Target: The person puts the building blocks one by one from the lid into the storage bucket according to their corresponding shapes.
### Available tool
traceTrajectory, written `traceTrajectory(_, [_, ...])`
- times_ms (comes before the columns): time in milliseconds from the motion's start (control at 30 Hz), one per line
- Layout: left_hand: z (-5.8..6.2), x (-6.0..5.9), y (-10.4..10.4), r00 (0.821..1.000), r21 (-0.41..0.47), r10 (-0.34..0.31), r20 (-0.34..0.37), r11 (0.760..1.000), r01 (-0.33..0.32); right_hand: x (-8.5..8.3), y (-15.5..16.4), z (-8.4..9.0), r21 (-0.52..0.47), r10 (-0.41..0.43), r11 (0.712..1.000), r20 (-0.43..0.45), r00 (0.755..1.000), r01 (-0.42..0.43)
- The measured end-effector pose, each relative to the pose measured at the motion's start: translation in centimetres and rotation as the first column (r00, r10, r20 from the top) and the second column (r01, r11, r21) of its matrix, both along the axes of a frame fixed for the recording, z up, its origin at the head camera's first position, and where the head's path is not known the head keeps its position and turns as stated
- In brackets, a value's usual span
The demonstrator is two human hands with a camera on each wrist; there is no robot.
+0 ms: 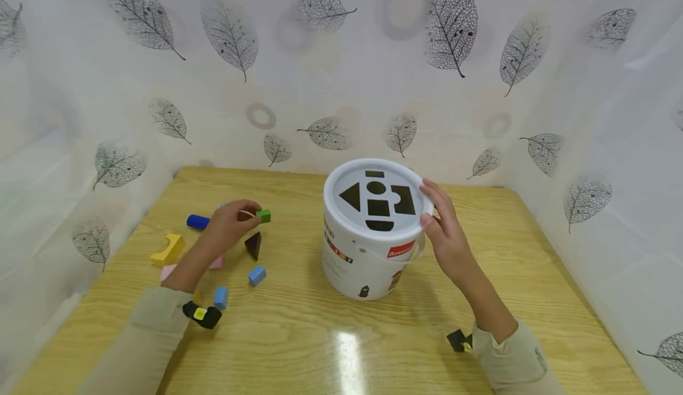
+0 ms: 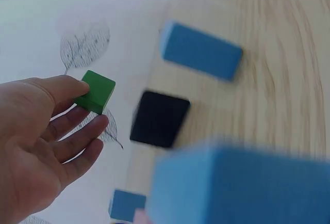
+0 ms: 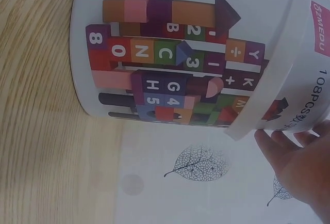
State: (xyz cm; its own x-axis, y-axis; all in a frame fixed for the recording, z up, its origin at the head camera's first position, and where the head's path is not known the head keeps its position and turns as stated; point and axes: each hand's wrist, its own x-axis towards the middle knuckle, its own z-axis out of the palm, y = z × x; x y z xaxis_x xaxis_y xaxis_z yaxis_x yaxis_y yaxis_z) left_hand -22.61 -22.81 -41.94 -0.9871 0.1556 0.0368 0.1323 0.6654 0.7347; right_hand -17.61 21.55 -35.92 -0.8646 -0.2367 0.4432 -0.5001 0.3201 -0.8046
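My left hand pinches a small green block between thumb and fingertips, above the left part of the table. In the left wrist view the green block shows clearly at the fingertips. Just below it lies a dark triangular block. A white bucket stands upright near the middle, its lid pierced with several shaped holes. My right hand touches the lid's right edge, thumb and fingers spread along the rim. The right wrist view shows the bucket wall with printed blocks.
Around the left forearm lie a blue cylinder, a yellow arch block, pink blocks and light blue blocks. The wooden table meets leaf-patterned sheeting at the back and sides.
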Motion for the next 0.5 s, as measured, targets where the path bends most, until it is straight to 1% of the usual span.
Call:
traceTrajectory(233, [1.3,0.7,1.4,0.999,0.094,-0.038,0.003,0.995,0.037,-0.1,0.0,0.0,0.010,-0.003,1.000,0.001,1.000,0.003])
traceTrajectory(367, [2.1,1.0,2.2,0.998,0.131,-0.057,0.001,0.990,0.057,-0.1,0.1,-0.2,0.011,-0.003,1.000,-0.004,1.000,0.003])
traceTrajectory(500, [2.8,1.2,3.0,0.997,0.148,-0.081,-0.020,0.986,0.083,-0.2,0.2,-0.2,0.010,-0.001,1.000,-0.008,1.000,0.001])
